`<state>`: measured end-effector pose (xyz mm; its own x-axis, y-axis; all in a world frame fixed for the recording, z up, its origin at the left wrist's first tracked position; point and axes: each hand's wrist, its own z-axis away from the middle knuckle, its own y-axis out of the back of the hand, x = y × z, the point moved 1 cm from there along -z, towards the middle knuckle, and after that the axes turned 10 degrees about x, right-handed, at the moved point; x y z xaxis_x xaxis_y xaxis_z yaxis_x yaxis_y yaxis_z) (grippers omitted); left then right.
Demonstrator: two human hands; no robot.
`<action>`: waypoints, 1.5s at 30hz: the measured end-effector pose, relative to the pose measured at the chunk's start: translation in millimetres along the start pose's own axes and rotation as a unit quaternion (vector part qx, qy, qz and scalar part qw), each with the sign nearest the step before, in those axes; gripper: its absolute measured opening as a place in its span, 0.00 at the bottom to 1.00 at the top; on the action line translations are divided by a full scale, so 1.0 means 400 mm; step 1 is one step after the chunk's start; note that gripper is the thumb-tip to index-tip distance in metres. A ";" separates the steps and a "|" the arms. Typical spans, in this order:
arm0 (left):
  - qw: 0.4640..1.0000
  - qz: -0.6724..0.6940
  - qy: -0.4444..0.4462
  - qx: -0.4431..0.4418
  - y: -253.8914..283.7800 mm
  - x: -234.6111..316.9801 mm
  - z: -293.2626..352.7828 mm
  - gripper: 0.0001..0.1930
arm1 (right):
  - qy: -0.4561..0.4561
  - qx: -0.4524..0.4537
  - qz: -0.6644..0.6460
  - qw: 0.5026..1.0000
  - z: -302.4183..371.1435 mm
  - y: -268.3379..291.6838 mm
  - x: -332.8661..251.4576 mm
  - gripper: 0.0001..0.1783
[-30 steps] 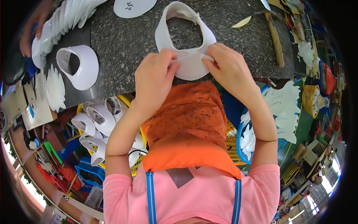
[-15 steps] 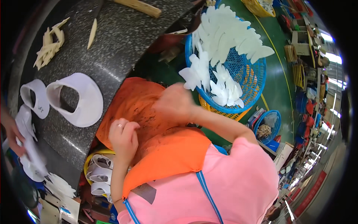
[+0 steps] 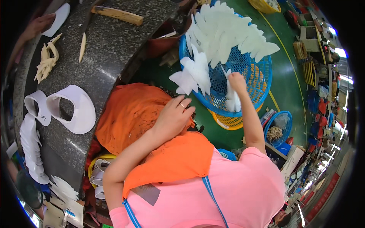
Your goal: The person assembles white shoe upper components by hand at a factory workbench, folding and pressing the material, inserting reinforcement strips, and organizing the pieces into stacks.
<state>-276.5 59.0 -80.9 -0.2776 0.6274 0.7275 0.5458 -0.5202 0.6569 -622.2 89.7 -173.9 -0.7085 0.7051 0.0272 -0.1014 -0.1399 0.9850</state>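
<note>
My right hand (image 3: 237, 82) is closed over the near part of a blue plastic basket (image 3: 270, 85). A slim, pointed pale thing sticks out past its fingers, too small to name. Just under that hand lies a small stack of white cut-out pieces (image 3: 232, 99). My left hand (image 3: 173, 117) rests open over my orange apron (image 3: 127, 110), fingers slightly apart and a ring on one. Beyond its fingertips, a fan of white winged pieces (image 3: 195, 74) hangs over the basket's left rim. More white leaf-shaped pieces (image 3: 228, 34) overlap along the far side.
On the dark speckled table (image 3: 110, 49) at left lie white sun visors (image 3: 81, 110), a wooden stick (image 3: 118, 15) and pale strips (image 3: 47, 62). Another person's hand (image 3: 40, 24) holds a white piece at the upper left. A smaller blue basket (image 3: 279, 129) stands right.
My right hand has moved right from the apron into the basket, over the near stack. My left hand has moved up and right towards the basket. The other person's hand has moved to the upper left.
</note>
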 end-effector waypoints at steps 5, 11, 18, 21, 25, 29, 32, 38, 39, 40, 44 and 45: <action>0.986 -0.090 -0.141 -0.004 -0.062 0.007 -0.120 0.28 | -0.007 -0.034 -0.250 0.968 0.046 0.120 0.079 0.17; 0.964 0.224 0.093 -0.107 -0.205 0.074 -0.162 0.37 | 0.025 -0.003 -0.244 0.969 0.180 0.107 -0.061 0.16; 0.870 0.347 0.319 -0.142 -0.251 0.034 -0.157 0.20 | 0.086 0.107 -0.226 0.964 0.158 0.042 -0.067 0.15; 0.871 0.343 0.331 -0.118 -0.253 -0.004 -0.155 0.19 | 0.003 0.158 -0.183 0.970 0.059 0.054 0.080 0.17; 0.827 0.409 0.376 -0.090 -0.285 -0.031 -0.167 0.18 | -0.015 0.254 -0.175 0.951 -0.039 0.067 0.279 0.19; 0.810 0.408 0.409 -0.100 -0.283 -0.070 -0.134 0.20 | -0.046 0.310 -0.205 0.927 -0.060 0.186 0.241 0.20; 0.891 0.297 0.326 -0.108 -0.306 -0.110 -0.118 0.18 | -0.005 0.336 -0.346 0.876 -0.091 0.270 0.263 0.17; 0.976 -0.020 0.182 -0.118 -0.195 -0.007 -0.144 0.23 | 0.063 0.270 -0.608 0.744 0.018 0.548 0.023 0.14; 0.981 -0.030 0.172 -0.084 -0.142 0.021 -0.139 0.21 | 0.091 0.256 -0.635 0.723 0.028 0.571 -0.029 0.14; 0.986 -0.037 0.156 -0.054 -0.072 0.066 -0.144 0.20 | 0.115 0.247 -0.657 0.703 0.049 0.595 -0.078 0.14; 0.903 -0.057 -0.102 0.413 0.194 0.139 -0.135 0.25 | 0.177 0.224 -0.700 0.655 0.147 0.649 -0.357 0.17; 0.886 -0.099 -0.093 0.443 0.277 0.144 -0.133 0.29 | 0.222 0.196 -0.707 0.642 0.179 0.663 -0.423 0.16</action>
<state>-274.3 6.7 44.5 -0.3474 0.7837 0.5150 0.9302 0.2185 0.2950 -479.4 -17.0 94.8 -0.2408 -0.3449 -0.9072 -0.7401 0.6699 -0.0582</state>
